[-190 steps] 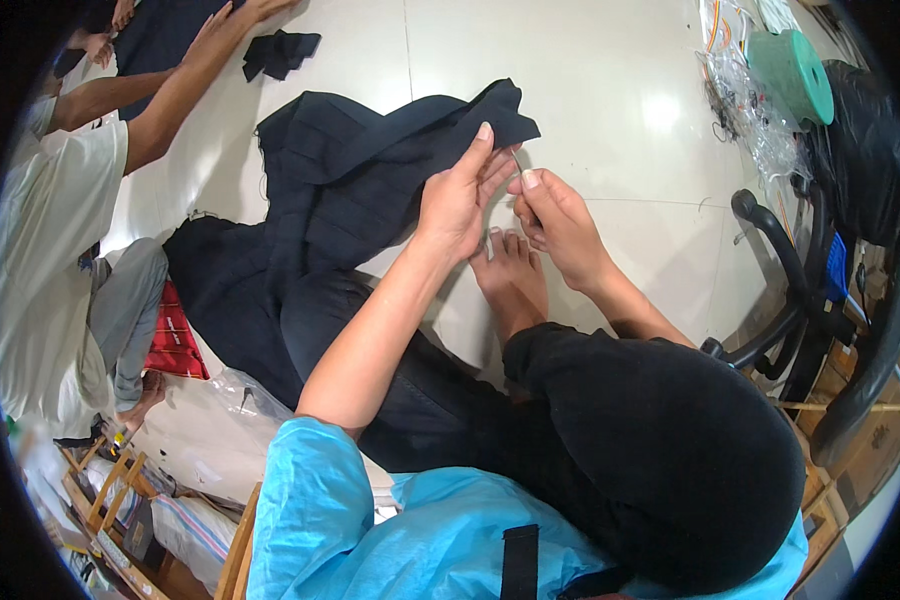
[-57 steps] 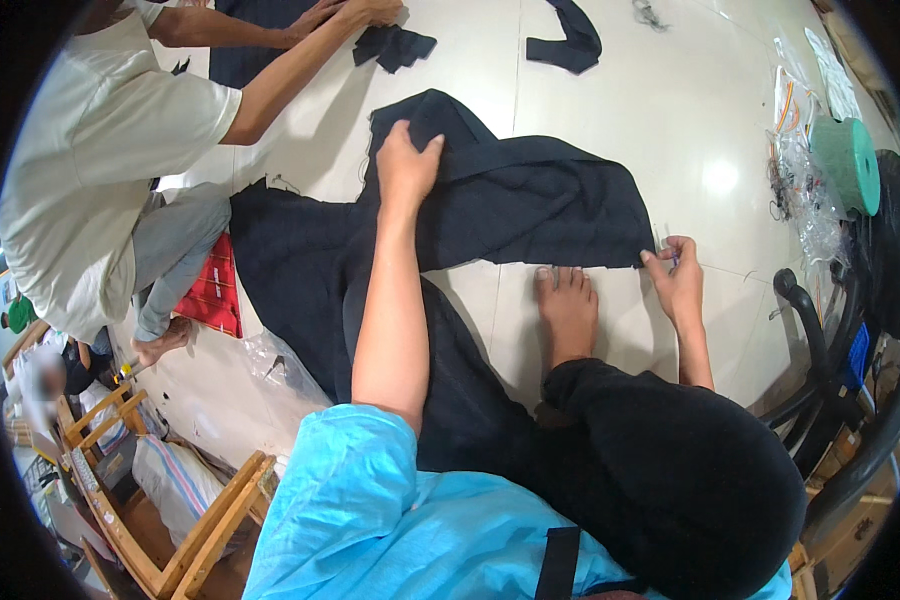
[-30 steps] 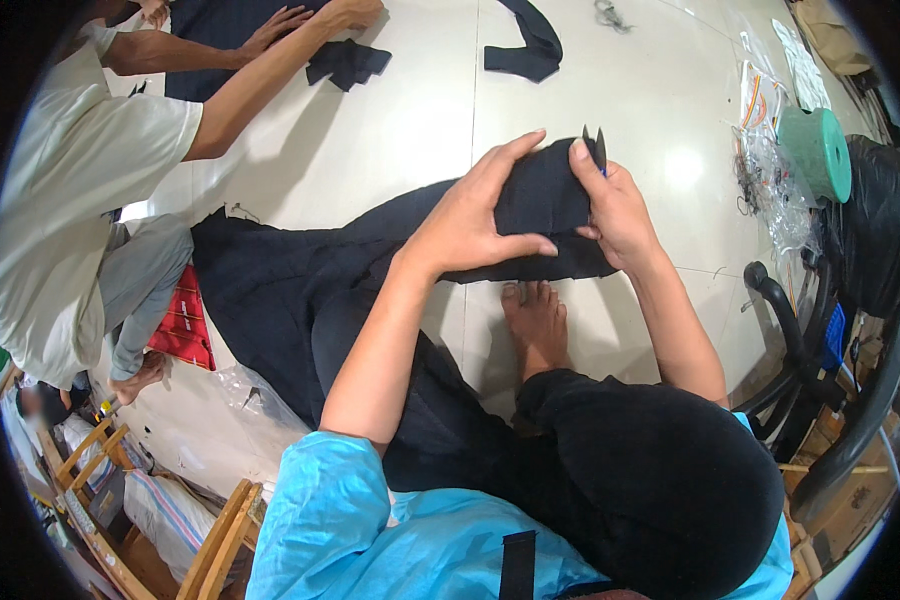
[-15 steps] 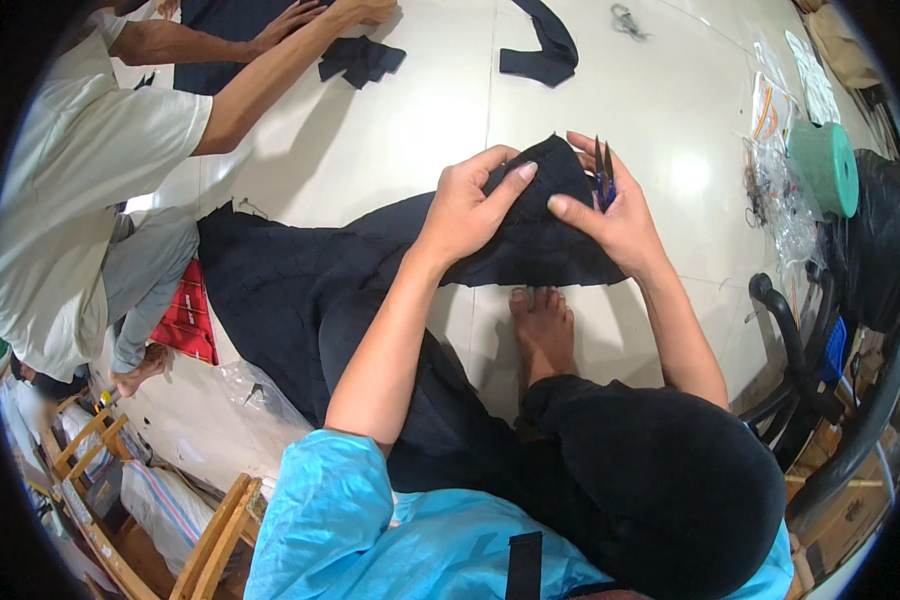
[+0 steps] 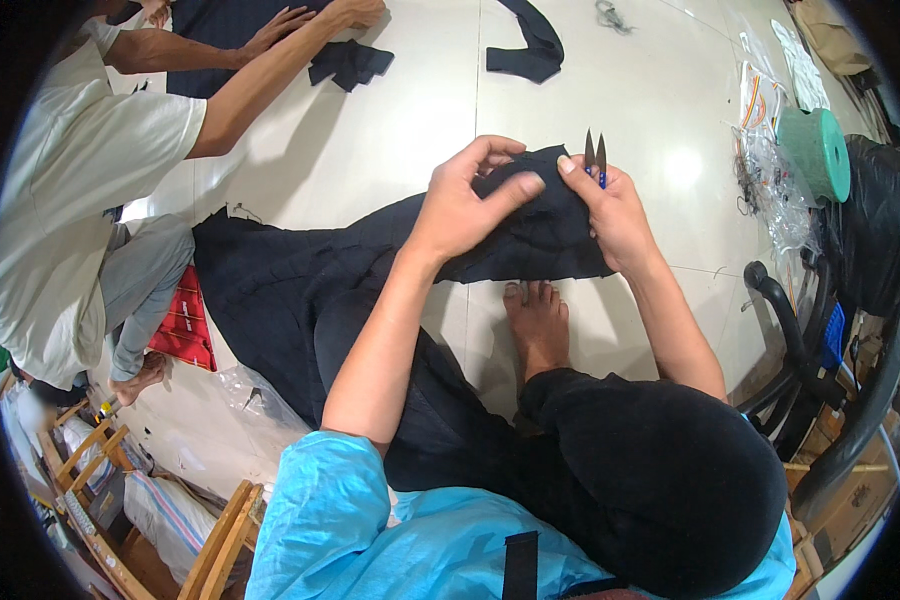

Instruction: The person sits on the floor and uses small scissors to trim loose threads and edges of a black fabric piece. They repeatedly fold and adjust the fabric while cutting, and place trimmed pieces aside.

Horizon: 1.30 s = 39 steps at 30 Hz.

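Note:
A long piece of black cloth (image 5: 300, 255) lies across my lap and stretches over the pale floor, its free end raised before me. My right hand (image 5: 618, 215) pinches the upper corner of that end between thumb and finger. Thread snips (image 5: 596, 158) with blue handles are tucked in the same hand, dark blades pointing up and slightly apart. Over the cloth, to the left of that corner, is my left hand (image 5: 470, 205), its thumb and fingers apart. Whether its lower fingers touch the cloth is hidden.
At left sits a person in a white shirt (image 5: 120, 150), hands on dark cloth (image 5: 200, 45). Black scraps (image 5: 348, 62) and a curved black strip (image 5: 538, 55) lie on the floor ahead. Right: a green spool (image 5: 815, 155), clear plastic (image 5: 785, 205), a black chair base (image 5: 785, 330). Wooden frames (image 5: 225, 540) stand lower left.
My right hand has shifted from spread fingers under the cloth to pinching its corner. My left thumb has come off the cloth. The snips now stick up above the right hand.

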Tool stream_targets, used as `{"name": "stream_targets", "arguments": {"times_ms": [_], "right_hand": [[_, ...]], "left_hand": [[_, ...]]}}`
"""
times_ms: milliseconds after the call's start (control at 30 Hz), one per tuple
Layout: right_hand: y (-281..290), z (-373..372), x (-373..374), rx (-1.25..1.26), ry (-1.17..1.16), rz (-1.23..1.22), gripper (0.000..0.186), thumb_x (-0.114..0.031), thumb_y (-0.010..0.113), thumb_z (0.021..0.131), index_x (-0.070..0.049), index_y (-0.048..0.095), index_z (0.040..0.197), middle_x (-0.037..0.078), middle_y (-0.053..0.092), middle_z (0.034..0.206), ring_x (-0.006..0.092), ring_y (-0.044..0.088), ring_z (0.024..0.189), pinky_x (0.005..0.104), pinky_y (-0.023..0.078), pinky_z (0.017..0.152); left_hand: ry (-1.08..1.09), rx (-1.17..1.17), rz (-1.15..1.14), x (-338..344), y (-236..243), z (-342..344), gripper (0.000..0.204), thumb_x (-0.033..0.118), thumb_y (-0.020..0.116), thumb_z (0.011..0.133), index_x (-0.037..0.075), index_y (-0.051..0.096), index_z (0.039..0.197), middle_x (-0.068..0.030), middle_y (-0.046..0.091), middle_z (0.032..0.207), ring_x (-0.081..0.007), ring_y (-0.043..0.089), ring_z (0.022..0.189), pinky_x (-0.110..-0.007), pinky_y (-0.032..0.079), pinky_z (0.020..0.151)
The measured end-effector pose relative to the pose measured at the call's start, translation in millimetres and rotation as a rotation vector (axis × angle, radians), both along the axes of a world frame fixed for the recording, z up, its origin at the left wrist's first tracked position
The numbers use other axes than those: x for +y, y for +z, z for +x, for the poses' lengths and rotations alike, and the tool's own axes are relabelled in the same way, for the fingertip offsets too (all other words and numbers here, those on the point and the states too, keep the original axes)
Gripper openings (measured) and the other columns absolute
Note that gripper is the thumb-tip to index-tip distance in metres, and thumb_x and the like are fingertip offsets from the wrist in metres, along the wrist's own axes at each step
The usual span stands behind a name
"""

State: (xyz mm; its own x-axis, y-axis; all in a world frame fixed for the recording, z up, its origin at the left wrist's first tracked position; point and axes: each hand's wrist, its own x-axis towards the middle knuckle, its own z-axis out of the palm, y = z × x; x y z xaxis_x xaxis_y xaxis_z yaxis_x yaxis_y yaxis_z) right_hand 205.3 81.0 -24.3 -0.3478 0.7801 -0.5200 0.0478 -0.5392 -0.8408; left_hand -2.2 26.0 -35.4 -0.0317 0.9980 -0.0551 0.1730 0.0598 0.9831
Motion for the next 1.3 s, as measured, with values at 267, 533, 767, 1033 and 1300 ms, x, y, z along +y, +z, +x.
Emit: {"name": "stream_targets", "arguments": {"times_ms": [267, 533, 767, 1033, 1300], "right_hand": [[-3.0, 4.8, -6.2, -0.163, 0.191, 0.288, 0.024, -0.021, 0.078, 0.102, 0.001, 0.073, 0.112, -0.006, 0.065, 0.083, 0.0007, 0.054, 0.073, 0.0202, 0.044, 0.065], [11.8, 8.4, -2.9, -0.118, 0.121, 0.238, 0.024, -0.02, 0.081, 0.1, 0.001, 0.073, 0.109, -0.006, 0.065, 0.083, 0.0026, 0.056, 0.076, 0.0207, 0.046, 0.069], [-10.6, 16.1, -0.3, -0.086, 0.042, 0.225, 0.022, -0.022, 0.08, 0.101, -0.001, 0.075, 0.103, -0.008, 0.061, 0.08, 0.0022, 0.049, 0.071, 0.0204, 0.041, 0.065], [5.0, 4.9, -15.3, -0.257, -0.047, 0.608, 0.038, -0.037, 0.057, 0.113, -0.001, 0.067, 0.118, -0.004, 0.054, 0.08, 0.0031, 0.045, 0.071, 0.0225, 0.038, 0.061], [32.9, -14.5, -31.5, 0.323, 0.123, -0.447, 0.052, -0.053, 0.039, 0.116, -0.007, 0.062, 0.106, -0.004, 0.046, 0.076, 0.0075, 0.039, 0.061, 0.0239, 0.033, 0.053]], "left_hand": [[-0.015, -0.128, -0.072, -2.6, -7.7, 0.8, 0.027, 0.019, 0.077, 0.102, -0.005, 0.074, 0.114, -0.0039, 0.075, 0.1, -0.0093, 0.064, 0.096, -0.027, 0.053, 0.087], [0.106, -0.145, -0.176, 0.9, -19.9, -7.6, 0.024, 0.023, 0.069, 0.108, 0.0, 0.072, 0.108, 0.0018, 0.071, 0.093, -0.0051, 0.059, 0.087, -0.024, 0.049, 0.081], [0.143, -0.06, -0.223, 3.3, -22.5, -8.1, 0.027, 0.027, 0.066, 0.111, 0.002, 0.072, 0.105, 0.0055, 0.065, 0.087, -0.0029, 0.052, 0.08, -0.022, 0.044, 0.074], [0.198, -0.239, -0.208, 1.4, -19.9, -1.0, 0.03, 0.03, 0.064, 0.112, 0.003, 0.069, 0.102, 0.0109, 0.051, 0.075, -0.0014, 0.037, 0.069, -0.022, 0.032, 0.061], [0.207, -0.448, -0.201, 2.9, -22.3, 14.8, 0.03, 0.031, 0.064, 0.112, 0.003, 0.067, 0.102, 0.0095, 0.056, 0.074, 0.0007, 0.038, 0.066, -0.02, 0.029, 0.057]]}}
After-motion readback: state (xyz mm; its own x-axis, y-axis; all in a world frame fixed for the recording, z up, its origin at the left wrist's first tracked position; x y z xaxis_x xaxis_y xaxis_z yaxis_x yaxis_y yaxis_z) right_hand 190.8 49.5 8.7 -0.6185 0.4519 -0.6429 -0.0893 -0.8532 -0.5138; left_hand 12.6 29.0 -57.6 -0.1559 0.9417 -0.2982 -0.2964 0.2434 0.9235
